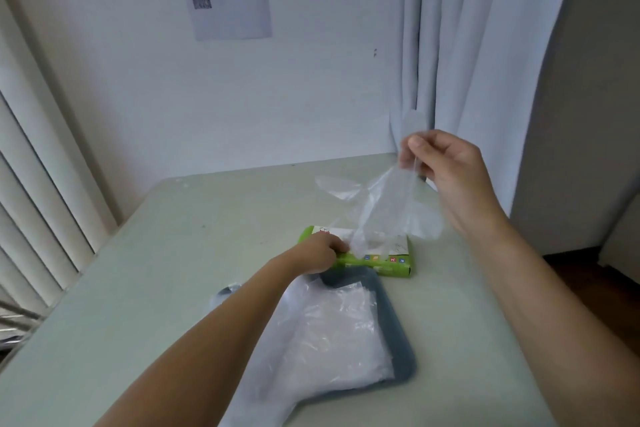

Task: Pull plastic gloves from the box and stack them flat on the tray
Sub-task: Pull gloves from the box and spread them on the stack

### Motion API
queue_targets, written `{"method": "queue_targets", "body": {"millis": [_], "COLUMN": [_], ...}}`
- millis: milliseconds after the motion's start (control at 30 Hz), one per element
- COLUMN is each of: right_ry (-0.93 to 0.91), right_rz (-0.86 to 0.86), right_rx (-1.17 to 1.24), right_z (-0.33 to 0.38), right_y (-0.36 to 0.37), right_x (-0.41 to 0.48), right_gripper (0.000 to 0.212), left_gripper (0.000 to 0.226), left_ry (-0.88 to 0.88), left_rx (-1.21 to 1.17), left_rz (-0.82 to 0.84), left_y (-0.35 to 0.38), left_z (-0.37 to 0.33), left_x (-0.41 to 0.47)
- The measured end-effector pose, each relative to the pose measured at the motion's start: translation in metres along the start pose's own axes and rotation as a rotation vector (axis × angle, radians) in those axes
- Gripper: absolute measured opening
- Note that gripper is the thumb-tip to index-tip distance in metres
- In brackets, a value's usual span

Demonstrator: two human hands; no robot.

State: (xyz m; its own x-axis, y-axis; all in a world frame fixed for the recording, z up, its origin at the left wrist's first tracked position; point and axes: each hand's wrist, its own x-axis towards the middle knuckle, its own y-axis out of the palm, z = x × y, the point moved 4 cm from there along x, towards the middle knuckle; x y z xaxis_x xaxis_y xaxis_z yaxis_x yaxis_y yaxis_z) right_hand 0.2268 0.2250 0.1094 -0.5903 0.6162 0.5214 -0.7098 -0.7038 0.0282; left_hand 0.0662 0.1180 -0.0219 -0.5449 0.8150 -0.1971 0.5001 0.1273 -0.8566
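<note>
A green glove box (381, 265) lies on the table just beyond the grey tray (403, 362). My left hand (320, 251) rests on the box's left end, fingers curled at the opening where the glove emerges. My right hand (450, 170) is raised above and right of the box and pinches a clear plastic glove (384, 208) by its upper end. The glove stretches down to the box opening. A stack of clear gloves (329, 329) lies on the tray and spills over its left side, partly under my left forearm.
The pale green table (173, 253) meets a white wall at the back. Curtains (467, 45) hang at the back right, close behind my right hand. Vertical blinds (41, 184) run along the left edge. A dark floor shows at the right.
</note>
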Motion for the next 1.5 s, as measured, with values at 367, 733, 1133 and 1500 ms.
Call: {"method": "queue_targets", "body": {"millis": [367, 733, 1133, 1500], "right_ry": [0.231, 0.118, 0.885, 0.541], "right_rz": [0.349, 0.338, 0.707, 0.249], "right_rx": [-0.218, -0.413, 0.519, -0.120], "right_z": [0.044, 0.058, -0.049, -0.085], "right_y": [0.017, 0.062, 0.069, 0.099], "right_x": [-0.016, -0.038, -0.102, -0.115], "right_gripper": [0.014, 0.032, 0.087, 0.024], "left_gripper": [0.045, 0.020, 0.022, 0.010], "left_ry": [0.230, 0.235, -0.115, -0.334], "left_rx": [-0.667, -0.685, -1.457, -1.065], "left_rz": [-0.424, 0.059, -0.062, -0.135], "left_y": [-0.116, -0.072, -0.054, -0.012], "left_z": [-0.041, -0.066, 0.023, 0.091], "left_x": [-0.078, -0.142, -0.164, -0.158]}}
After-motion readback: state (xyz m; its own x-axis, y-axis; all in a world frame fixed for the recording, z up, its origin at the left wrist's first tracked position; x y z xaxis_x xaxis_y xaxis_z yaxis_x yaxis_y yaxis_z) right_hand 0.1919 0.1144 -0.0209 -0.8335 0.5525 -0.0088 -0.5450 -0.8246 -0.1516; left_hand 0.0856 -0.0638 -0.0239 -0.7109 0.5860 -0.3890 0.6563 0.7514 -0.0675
